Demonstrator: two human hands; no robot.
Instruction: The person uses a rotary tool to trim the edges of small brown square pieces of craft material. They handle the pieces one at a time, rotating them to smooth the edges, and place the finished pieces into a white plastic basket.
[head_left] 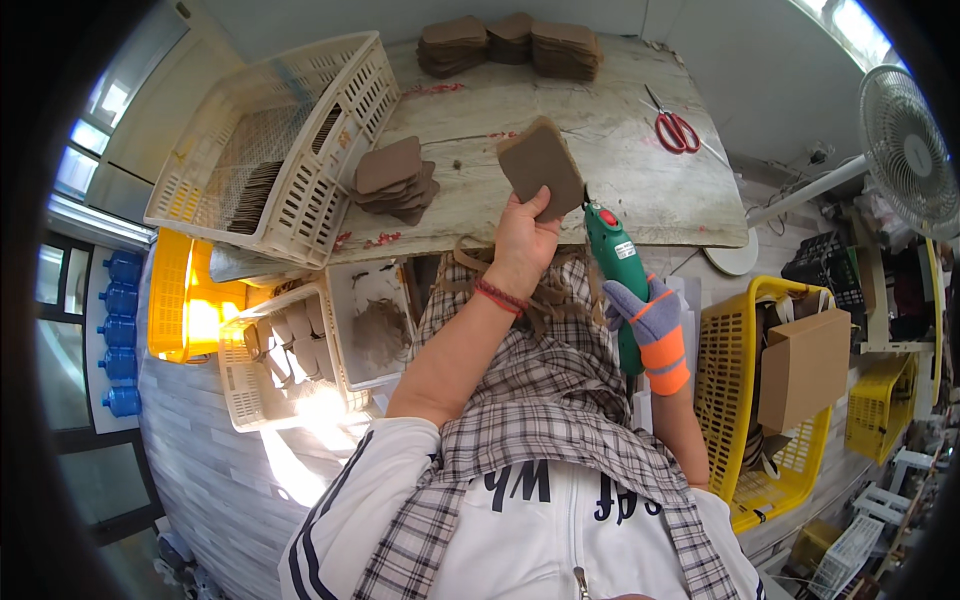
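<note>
Holding a brown pad (543, 172) over the near side of the worktop (470, 195), clamped in the grip of the bare left hand (530, 235), thumb pressed to its face; wrapping the gloved right hand (650, 310) round a green power tool (613, 245), with its tip at or just beside the pad's right edge. Apparently working along that edge, calling for a steady pad and a controlled tip. Flat, matt and round-cornered, with a paler, rough-looking rim; similar in shape to the stacked pads (390, 175) to the left.
</note>
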